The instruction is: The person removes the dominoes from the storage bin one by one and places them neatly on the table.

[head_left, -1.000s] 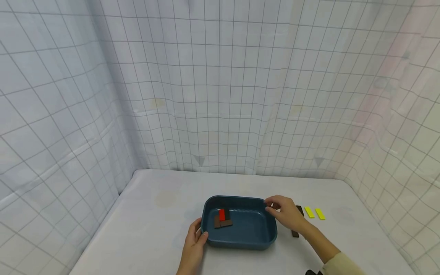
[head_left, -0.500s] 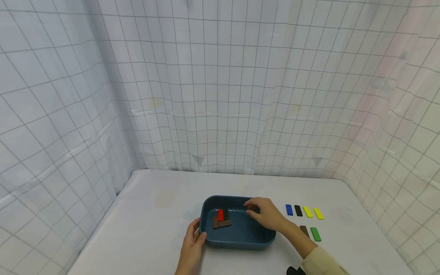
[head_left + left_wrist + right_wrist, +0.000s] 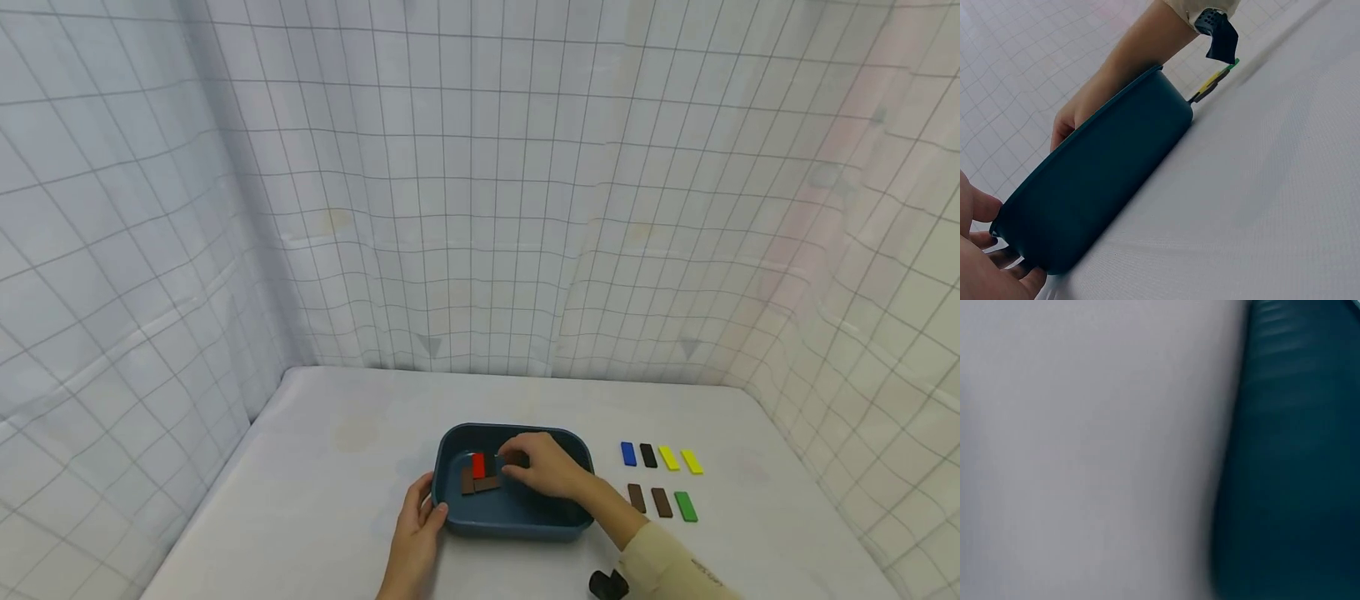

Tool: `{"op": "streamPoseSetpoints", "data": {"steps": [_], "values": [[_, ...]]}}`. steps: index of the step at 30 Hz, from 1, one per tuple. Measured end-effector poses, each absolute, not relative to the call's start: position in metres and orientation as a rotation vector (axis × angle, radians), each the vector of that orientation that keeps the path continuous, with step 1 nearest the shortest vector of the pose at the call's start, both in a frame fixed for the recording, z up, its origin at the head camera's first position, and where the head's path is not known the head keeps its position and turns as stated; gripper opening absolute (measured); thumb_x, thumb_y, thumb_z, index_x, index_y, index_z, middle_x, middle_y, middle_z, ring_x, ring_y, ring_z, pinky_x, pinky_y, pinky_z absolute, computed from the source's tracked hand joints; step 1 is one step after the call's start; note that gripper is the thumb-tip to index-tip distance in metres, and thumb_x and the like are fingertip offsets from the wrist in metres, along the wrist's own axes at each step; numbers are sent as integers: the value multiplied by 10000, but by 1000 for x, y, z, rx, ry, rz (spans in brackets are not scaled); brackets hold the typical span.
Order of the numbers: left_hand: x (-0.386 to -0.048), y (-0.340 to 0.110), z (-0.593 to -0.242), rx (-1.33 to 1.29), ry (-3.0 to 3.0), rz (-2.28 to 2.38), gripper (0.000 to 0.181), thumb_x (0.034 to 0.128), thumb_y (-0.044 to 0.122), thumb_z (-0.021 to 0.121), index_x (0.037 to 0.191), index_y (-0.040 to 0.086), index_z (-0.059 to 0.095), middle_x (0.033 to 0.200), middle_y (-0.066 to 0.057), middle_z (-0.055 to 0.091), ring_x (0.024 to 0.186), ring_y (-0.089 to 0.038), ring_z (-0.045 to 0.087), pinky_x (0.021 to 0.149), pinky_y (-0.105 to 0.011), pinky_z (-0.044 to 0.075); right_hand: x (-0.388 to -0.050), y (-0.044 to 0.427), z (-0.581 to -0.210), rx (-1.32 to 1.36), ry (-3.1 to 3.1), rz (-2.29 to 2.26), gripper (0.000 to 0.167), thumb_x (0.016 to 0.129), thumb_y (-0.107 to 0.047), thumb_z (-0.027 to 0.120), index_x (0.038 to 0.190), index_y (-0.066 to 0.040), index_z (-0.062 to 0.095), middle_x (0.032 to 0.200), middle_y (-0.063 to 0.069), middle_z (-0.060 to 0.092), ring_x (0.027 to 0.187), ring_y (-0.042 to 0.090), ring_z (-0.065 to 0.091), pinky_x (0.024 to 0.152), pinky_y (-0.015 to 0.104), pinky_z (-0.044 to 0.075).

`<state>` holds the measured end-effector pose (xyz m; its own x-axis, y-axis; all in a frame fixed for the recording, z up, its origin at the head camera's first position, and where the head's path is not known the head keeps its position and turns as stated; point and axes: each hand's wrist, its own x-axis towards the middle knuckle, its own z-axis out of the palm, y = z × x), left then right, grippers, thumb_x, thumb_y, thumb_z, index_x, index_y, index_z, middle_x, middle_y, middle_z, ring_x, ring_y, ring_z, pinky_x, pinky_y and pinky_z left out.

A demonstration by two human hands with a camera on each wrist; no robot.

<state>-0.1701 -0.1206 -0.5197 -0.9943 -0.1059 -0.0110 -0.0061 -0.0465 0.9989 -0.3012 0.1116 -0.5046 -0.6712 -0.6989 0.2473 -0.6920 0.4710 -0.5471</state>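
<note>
A dark teal plastic bin stands on the white-covered table. My left hand grips its left end, thumb at the rim and fingers against the outer wall; the left wrist view shows these fingers close up. Inside the bin, toward its left, lie a red tile, a black tile and two brown tiles, one upright and one crosswise. My right hand reaches over the bin, thumb and fingertips apart beside the black tile. No tile shows between them. The right wrist view catches only the bin's wall and cloth.
Right of the bin, flat tiles lie in two rows: blue, black and two yellow behind; two brown and a green one in front. A black wrist device hangs by the right sleeve. Grid-patterned curtains surround the table.
My right hand has moved left from the bin's right rim to beside the tiles inside, uncovering the table tiles. The left hand keeps its grip on the bin.
</note>
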Motion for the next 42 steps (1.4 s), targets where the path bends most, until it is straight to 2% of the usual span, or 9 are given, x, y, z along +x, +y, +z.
{"op": "streamPoseSetpoints", "data": {"steps": [11, 18, 27, 34, 42], "values": [[-170, -123, -520, 109, -2131, -2216, 534, 1058, -34, 475, 1552, -85, 280, 1593, -350, 276, 1462, -495, 307, 1123, -515, 402, -301, 97, -518, -1301, 2655, -783, 195, 911, -156, 818, 1097, -117, 772, 1022, -84, 700, 923, 12, 623, 810, 215, 549], [-174, -125, -521, 109, -2156, -2199, 536, 1060, -19, 483, 1553, -80, 282, 1590, -354, 276, 1456, -504, 312, 1118, -534, 399, -303, 97, -519, -1318, 2665, -774, 118, 919, -124, 805, 1030, -126, 765, 1001, -82, 697, 923, 19, 628, 821, 221, 552], [-176, -125, -519, 94, -2144, -2211, 524, 1057, -38, 471, 1546, -86, 288, 1591, -353, 277, 1459, -496, 313, 1119, -514, 403, -304, 99, -514, -1311, 2612, -817, 172, 894, -25, 788, 1034, -122, 763, 951, -88, 629, 831, 16, 571, 735, 197, 531], [-179, -126, -518, 89, -2143, -2216, 524, 1064, -24, 470, 1552, -76, 286, 1598, -348, 270, 1462, -491, 309, 1121, -499, 404, -307, 99, -513, -1293, 2604, -909, 77, 934, -89, 765, 938, -163, 743, 860, -136, 613, 762, 6, 568, 679, 196, 530], [-180, -128, -519, 86, -2151, -2196, 529, 1059, -30, 480, 1547, -91, 284, 1582, -362, 283, 1452, -505, 318, 1109, -497, 424, -309, 99, -508, -1133, 2579, -1154, 52, 962, -171, 752, 995, -134, 737, 867, -122, 654, 767, 45, 598, 680, 249, 540]]}}
